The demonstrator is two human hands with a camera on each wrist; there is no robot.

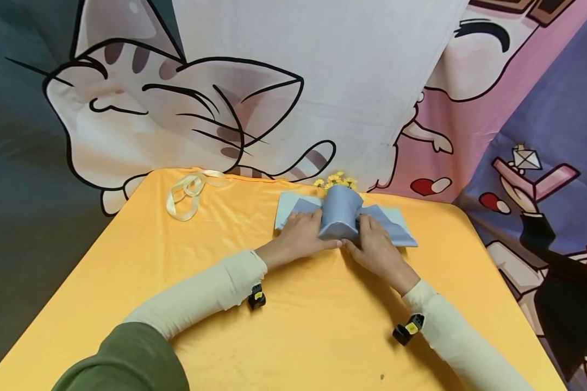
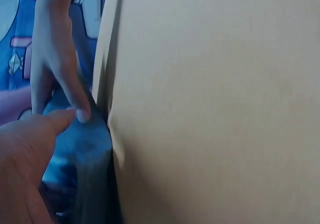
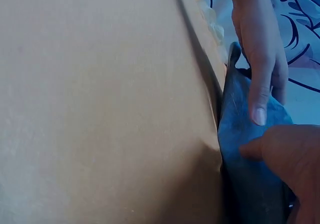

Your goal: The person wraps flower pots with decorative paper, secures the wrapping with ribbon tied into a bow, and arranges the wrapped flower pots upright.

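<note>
A sheet of blue wrapping paper point(image 1: 341, 209) is bent into a rounded roll, its sides spreading flat to left and right. Pale aqua paper point(image 1: 285, 205) shows beneath it. Small yellow flowers point(image 1: 336, 180) stick out past the far end of the roll. My left hand point(image 1: 300, 234) holds the paper at the roll's left side, and my right hand point(image 1: 375, 244) holds it at the right side. The two thumbs come close together at the near edge. In the right wrist view, both thumbs lie over the blue paper point(image 3: 237, 119); the stems are hidden inside.
A loosely looped cream ribbon point(image 1: 189, 190) lies at the back left of the table with its yellow cloth point(image 1: 274, 336). Behind the table hangs a printed cartoon cloth point(image 1: 362, 70). A small dark speck point(image 1: 382, 376) lies near the front.
</note>
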